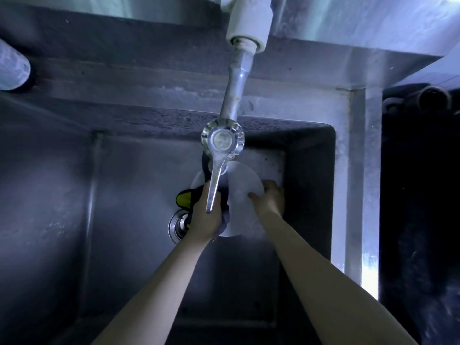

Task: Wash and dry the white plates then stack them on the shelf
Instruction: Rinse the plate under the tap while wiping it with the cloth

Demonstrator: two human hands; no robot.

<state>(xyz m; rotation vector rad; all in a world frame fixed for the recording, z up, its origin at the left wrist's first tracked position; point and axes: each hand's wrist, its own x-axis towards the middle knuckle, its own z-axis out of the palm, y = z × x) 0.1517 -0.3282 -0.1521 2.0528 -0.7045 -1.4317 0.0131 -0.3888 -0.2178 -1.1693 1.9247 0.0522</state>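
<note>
A white plate (242, 192) is held low inside the deep steel sink (311, 170), under the tap. My right hand (270, 199) grips its right rim, thumb on the face and fingers behind. My left hand (207, 215) holds a dark sponge with a yellow side (184, 199) against the plate's left part. The tap's lever hides part of my left hand and of the plate.
A chrome tap (224, 140) with a long lever (214, 188) hangs over the basin from a white pipe (247, 26). The drain (178, 225) lies left of my left wrist. The steel rim (361, 185) borders the sink on the right; beyond it is dark.
</note>
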